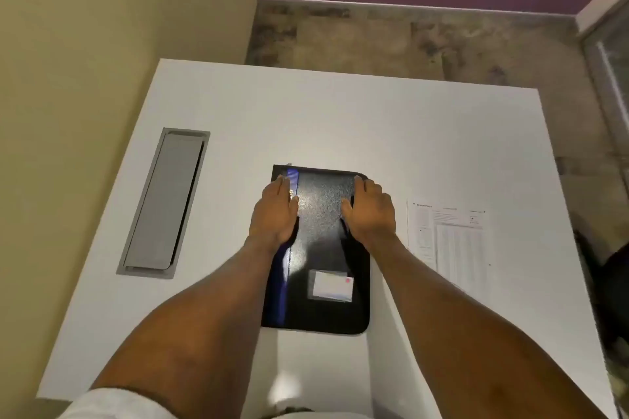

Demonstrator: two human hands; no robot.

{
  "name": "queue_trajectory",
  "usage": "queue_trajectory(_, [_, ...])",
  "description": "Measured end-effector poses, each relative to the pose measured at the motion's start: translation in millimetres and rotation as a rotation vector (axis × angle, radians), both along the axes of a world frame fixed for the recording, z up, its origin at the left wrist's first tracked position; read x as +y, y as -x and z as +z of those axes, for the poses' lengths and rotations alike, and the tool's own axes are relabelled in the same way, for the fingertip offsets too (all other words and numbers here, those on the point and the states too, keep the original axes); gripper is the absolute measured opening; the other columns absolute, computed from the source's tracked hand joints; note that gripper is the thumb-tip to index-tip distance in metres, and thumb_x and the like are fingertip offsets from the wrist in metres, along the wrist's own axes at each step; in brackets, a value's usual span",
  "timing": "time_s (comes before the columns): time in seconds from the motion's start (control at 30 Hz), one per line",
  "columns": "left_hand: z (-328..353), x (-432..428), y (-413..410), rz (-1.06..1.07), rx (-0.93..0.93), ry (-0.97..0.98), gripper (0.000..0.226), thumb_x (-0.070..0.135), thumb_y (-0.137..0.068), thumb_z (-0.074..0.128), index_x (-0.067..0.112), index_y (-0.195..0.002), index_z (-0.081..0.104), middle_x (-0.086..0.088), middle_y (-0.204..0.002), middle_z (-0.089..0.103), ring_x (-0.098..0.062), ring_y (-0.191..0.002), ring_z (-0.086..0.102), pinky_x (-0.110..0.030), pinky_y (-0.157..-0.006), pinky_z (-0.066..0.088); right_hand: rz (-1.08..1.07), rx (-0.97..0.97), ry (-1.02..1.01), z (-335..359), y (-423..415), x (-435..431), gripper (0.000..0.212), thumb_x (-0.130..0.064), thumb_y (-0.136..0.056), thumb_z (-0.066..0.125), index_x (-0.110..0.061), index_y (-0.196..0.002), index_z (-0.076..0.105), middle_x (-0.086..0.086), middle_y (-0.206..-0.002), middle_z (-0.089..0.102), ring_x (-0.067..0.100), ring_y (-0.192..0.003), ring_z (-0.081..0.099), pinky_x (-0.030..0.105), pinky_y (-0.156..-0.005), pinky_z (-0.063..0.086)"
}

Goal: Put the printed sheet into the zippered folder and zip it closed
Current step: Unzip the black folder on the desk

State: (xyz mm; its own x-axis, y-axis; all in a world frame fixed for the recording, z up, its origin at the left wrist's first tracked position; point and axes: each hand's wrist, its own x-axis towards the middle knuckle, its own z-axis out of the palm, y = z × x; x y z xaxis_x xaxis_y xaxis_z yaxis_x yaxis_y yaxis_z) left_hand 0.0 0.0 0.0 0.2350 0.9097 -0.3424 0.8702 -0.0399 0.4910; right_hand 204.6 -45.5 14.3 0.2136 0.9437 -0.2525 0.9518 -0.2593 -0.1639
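A black zippered folder (321, 248) with a blue spine strip and a clear label pocket lies flat and closed in the middle of the white table (340, 119). My left hand (275, 211) rests flat on its far left part, over the blue strip. My right hand (369, 211) rests flat on its far right edge. Neither hand holds anything. The printed sheet (449, 241) lies flat on the table just right of the folder, apart from both hands.
A grey cable-tray lid (163, 202) is set into the table at the left. A yellowish wall stands on the left, with stone floor and a purple wall beyond the table's far edge. A dark object (609, 258) sits past the right edge.
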Motion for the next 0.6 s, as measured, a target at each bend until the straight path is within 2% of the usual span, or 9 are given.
queue_trajectory(0.17, [-18.7,45.8,-2.8,0.019,0.086,0.022,0.054,0.033,-0.110,0.042,0.011,-0.158,0.038,-0.010,-0.161,0.039,-0.031,-0.143,0.039,-0.048,-0.108,0.045,0.048,0.050,-0.035,-16.0,1.8,47.0,0.037,-0.034,-0.102,0.047,-0.009,-0.127,0.058,0.011,-0.120,0.063,0.030,-0.109,0.059,0.042,-0.096,0.048])
queue_trajectory(0.27, [-31.1,72.1,-5.2,0.086,0.069,0.050,0.050,0.033,-0.108,0.046,0.012,-0.153,0.043,-0.012,-0.152,0.040,-0.034,-0.134,0.049,-0.047,-0.100,0.050,0.120,0.093,0.032,-26.0,5.2,83.0,0.036,-0.033,-0.103,0.045,-0.010,-0.127,0.058,0.009,-0.121,0.062,0.030,-0.111,0.058,0.044,-0.097,0.049])
queue_trajectory(0.4, [-43.6,97.7,-10.4,0.197,0.017,0.115,0.039,0.032,-0.106,0.046,0.014,-0.141,0.053,-0.016,-0.132,0.047,-0.042,-0.109,0.063,-0.046,-0.095,0.053,0.273,0.114,0.048,-42.6,16.8,126.2,0.030,-0.021,-0.106,0.044,-0.010,-0.130,0.058,0.011,-0.125,0.061,0.033,-0.116,0.058,0.046,-0.097,0.048])
queue_trajectory(0.5, [-50.9,108.2,-13.6,0.237,-0.011,0.131,0.037,0.034,-0.106,0.047,0.019,-0.139,0.054,-0.015,-0.126,0.055,-0.039,-0.111,0.061,-0.045,-0.097,0.051,0.352,0.186,0.041,-52.4,27.6,155.0,0.033,-0.027,-0.109,0.042,-0.016,-0.136,0.058,0.010,-0.128,0.060,0.031,-0.120,0.056,0.044,-0.100,0.046])
queue_trajectory(0.6, [-58.6,115.0,-15.3,0.277,-0.006,0.108,0.037,0.033,-0.107,0.048,0.015,-0.139,0.056,-0.016,-0.128,0.060,-0.038,-0.117,0.060,-0.042,-0.094,0.046,0.420,0.223,0.073,-61.3,38.2,176.1,0.031,-0.028,-0.108,0.046,-0.022,-0.134,0.062,0.009,-0.125,0.061,0.030,-0.118,0.056,0.041,-0.096,0.044])
